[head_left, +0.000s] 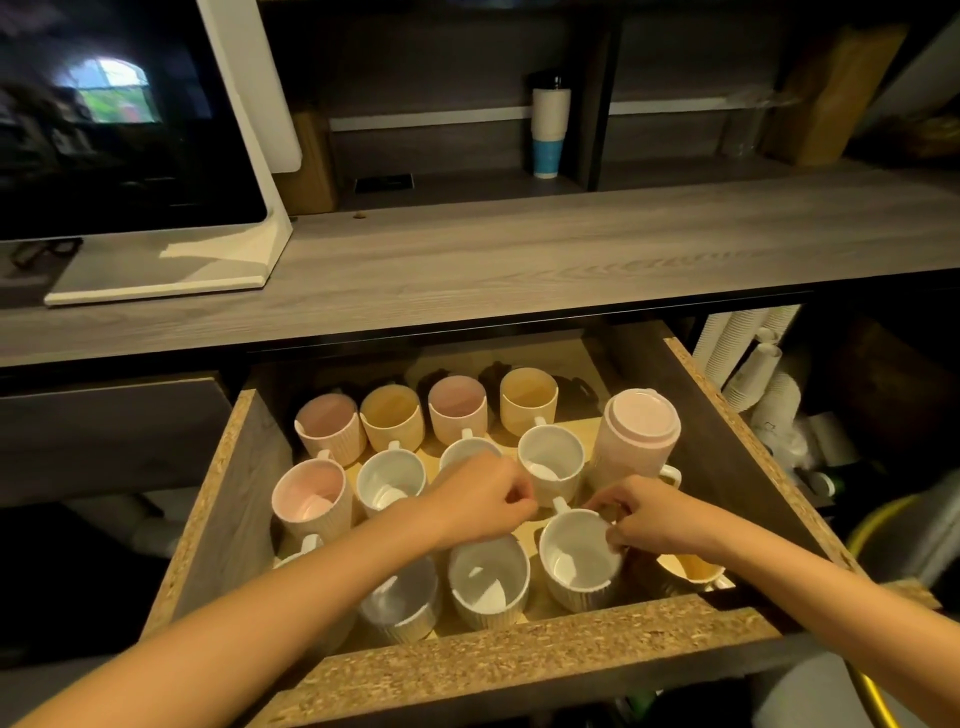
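Note:
An open chipboard drawer (519, 660) holds several ribbed mugs in white, pink and yellow. My right hand (649, 517) pinches the right rim of a white mug (571, 564) in the front row, whose handle points toward the back. My left hand (480, 493) hovers over the middle of the drawer with its fingers curled, and I see nothing in it. Its fingertips lie close to that mug's handle, and it partly hides another white mug (465, 449). A yellow mug (693, 569) sits mostly hidden under my right forearm.
A tall pink lidded tumbler (641, 431) stands at the drawer's right. Above is a grey wood counter (571, 249) with a white-framed dark screen (130, 130) and a shelf holding a white-and-blue tumbler (549, 130). Stacks of paper cups (753, 364) lie right of the drawer.

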